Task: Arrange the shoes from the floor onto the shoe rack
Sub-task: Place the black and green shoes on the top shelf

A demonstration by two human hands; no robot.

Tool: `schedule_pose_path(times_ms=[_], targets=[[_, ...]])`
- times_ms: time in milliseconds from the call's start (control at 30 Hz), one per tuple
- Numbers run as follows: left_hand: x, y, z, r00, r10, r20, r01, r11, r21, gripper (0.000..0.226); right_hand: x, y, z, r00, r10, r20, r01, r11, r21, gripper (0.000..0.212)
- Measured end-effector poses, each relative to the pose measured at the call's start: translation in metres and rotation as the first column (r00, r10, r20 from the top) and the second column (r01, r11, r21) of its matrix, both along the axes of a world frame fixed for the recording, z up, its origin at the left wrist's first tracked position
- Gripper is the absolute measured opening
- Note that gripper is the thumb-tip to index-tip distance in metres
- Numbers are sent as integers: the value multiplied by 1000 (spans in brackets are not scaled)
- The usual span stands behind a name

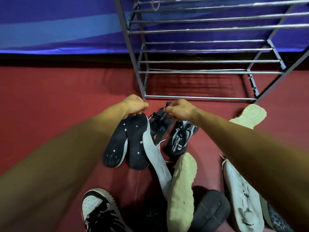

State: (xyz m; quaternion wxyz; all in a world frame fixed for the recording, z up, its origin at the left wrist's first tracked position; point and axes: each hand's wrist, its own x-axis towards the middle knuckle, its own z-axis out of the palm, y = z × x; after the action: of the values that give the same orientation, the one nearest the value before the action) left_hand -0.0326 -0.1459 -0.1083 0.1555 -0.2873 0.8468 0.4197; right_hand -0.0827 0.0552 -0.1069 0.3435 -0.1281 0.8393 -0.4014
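Note:
My left hand [133, 105] grips the top end of a pair of dark shoes [123, 143] that hang sole-up, black soles with small white dots. My right hand [179, 110] pinches the tongue or laces of a dark blue shoe [158, 126] with an orange mark. Both hands hover just in front of the grey metal shoe rack [197, 97], whose bar shelves hold no shoes. More shoes lie on the red floor below: a black and grey patterned shoe [181, 138], a pale green sole [181, 190], a white sneaker [242, 195].
A black and white sneaker [98, 210] lies at the bottom left. A dark round-soled shoe [210, 211] and another pale sole [249, 116] lie to the right. A blue and purple banner wall [58, 25] stands behind the rack.

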Motion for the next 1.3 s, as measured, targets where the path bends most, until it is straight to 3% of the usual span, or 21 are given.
schedule_pose_path(times_ms=[533,733,933,1233,1300], targets=[[38,-33,-61,987,24,159,-6,994,-113,10,12,-64,-62,987,132,93,-141,985,98,20],[59,-47,-77,978,92,189,-55,980,-192,24,18,-82,-75,977,198,83,-209,966,155,32],[82,-57,-97,939,202,277,-121,952,-282,70,17,-92,-85,977,200,75,-211,960,183,31],[102,-54,-110,929,177,324,-27,908,-419,78,14,-88,-85,969,226,100,-242,950,197,35],[106,-58,-110,924,191,332,-54,923,-381,81,13,-87,-82,967,231,105,-248,948,200,36]])
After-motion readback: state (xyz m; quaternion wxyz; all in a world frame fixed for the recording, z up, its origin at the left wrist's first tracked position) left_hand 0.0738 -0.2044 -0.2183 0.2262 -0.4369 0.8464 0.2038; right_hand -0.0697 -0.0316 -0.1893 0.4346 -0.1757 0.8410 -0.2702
